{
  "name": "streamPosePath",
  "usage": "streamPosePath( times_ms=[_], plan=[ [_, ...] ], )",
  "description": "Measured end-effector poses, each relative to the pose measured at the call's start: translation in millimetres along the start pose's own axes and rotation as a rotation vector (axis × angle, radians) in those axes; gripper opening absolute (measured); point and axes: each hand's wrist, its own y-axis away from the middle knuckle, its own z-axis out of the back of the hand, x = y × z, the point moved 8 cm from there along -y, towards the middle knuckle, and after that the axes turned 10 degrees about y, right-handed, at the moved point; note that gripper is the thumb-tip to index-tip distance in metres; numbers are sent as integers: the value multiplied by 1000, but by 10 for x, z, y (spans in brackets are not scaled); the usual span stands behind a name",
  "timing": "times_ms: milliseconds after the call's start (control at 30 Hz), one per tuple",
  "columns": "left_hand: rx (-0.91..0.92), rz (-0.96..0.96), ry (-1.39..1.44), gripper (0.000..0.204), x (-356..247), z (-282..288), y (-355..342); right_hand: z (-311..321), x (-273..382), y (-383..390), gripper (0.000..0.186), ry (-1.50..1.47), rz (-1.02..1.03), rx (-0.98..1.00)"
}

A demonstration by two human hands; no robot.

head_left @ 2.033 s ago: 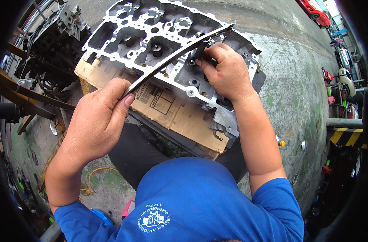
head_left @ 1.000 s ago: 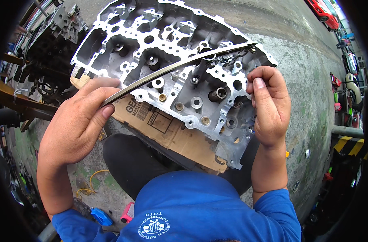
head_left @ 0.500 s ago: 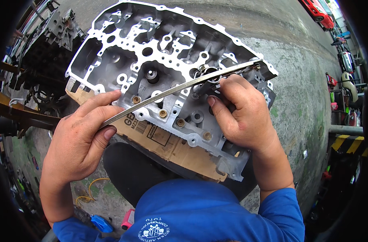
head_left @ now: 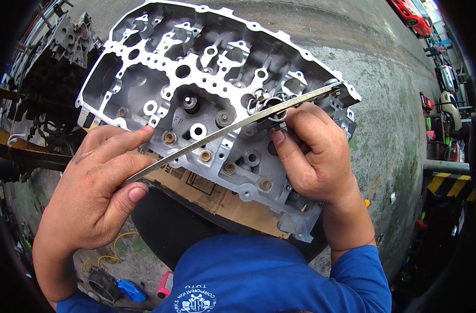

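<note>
A large bare-metal engine cylinder head [head_left: 183, 71] lies across my lap over a piece of cardboard. Slanting over it is a long flat metal lever bar [head_left: 212, 134]; my left hand [head_left: 100, 188] grips its near-left end between thumb and fingers. The bar's far-right end meets a bolt and nut [head_left: 333, 83] at the head's right edge. Beneath the bar, a metal ring fitting [head_left: 277, 115] sits over one of the head's pockets. My right hand [head_left: 316, 151] is closed beside that ring, thumb and fingertips together; what they pinch is mostly hidden.
Cardboard [head_left: 238, 208] shows under the head's near edge. On the left, a dark engine block [head_left: 55, 44] stands close. A yellow hose [head_left: 113, 245], a blue object [head_left: 131, 290] and a pink object [head_left: 165, 284] lie on the floor. A striped barrier [head_left: 449, 185] stands right.
My left hand and its end of the bar have moved left and slightly down. The cylinder head appears shifted a little left. My right hand stays beside the ring.
</note>
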Motion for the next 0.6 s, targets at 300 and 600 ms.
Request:
streamPosePath(
  times_ms=[300,600],
  plan=[
    [-73,-119,-30,41,-38,-96,-50,75,-158,144,23,-306,-237,-24],
    [-31,-105,-69,22,-35,-199,-48,119,-90,126,19,-319,-52,-183]
  ],
)
